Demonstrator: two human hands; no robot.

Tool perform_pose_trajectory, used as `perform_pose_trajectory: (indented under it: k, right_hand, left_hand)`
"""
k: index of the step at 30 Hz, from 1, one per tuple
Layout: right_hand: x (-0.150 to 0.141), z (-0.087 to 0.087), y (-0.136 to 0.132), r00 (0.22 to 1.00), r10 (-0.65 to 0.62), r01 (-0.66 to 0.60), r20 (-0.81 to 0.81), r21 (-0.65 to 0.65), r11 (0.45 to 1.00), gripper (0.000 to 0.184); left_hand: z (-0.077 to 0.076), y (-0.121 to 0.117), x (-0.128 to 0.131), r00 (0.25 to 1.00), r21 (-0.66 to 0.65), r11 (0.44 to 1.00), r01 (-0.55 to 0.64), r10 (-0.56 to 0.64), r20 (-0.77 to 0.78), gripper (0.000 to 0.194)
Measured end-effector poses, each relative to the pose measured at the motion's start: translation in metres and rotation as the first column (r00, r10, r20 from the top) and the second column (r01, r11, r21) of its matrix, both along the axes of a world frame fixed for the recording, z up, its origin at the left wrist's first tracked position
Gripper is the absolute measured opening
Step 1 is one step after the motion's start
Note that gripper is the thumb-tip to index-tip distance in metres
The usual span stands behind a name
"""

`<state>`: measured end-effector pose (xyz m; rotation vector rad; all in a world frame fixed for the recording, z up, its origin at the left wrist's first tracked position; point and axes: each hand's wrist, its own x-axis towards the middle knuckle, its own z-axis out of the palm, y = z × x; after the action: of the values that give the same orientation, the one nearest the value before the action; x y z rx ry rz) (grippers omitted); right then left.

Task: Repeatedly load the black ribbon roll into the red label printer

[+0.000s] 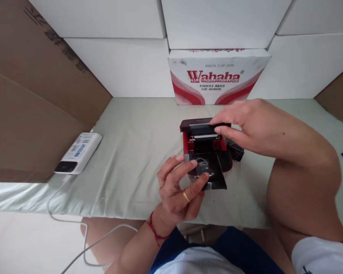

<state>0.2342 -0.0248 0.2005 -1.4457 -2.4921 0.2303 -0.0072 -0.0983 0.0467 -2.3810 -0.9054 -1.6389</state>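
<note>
Red and black, the small device (185,141) sits on the cloth-covered table (137,133), in front of the printed carton (220,80), its lid (198,126) raised. The hands are apart: the right hand (254,121) pinches the lid's right side between thumb and forefinger, while the left hand (175,188) has its spread fingertips on a glossy black sheet (221,179) at the near side. Whether those fingers grip the sheet or merely press it cannot be told, since the hand hides its near-left edge. Good handling here probably means holding the lid steady without straining its hinge, keeping the sheet flat and square, and keeping fingertips off the metal bar (204,136) under the lid.
</note>
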Motion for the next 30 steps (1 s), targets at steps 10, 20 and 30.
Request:
perform_pose_trajectory:
  k: [10, 20, 30]
  right_hand:
    - [-0.006, -0.018, -0.001, 0.971, 0.113, -0.076, 0.211, -0.176, 0.981, 0.031]
    - [-0.010, -0.031, -0.006, 0.969, 0.054, 0.005, 0.243, -0.235, 0.972, 0.029]
    - [-0.007, -0.044, -0.045, 0.977, -0.016, 0.020, 0.212, -0.019, 1.000, 0.017]
  left_hand:
    - [0.000, 0.012, -0.005, 0.993, -0.115, 0.988, 0.102, -0.095, 0.063, 0.055]
    - [-0.011, 0.043, -0.019, 0.948, -0.492, 0.828, 0.269, -0.137, 0.289, 0.039]
    - [-0.022, 0.067, -0.010, 0.824, -0.571, 0.665, 0.482, -0.121, 0.554, 0.077]
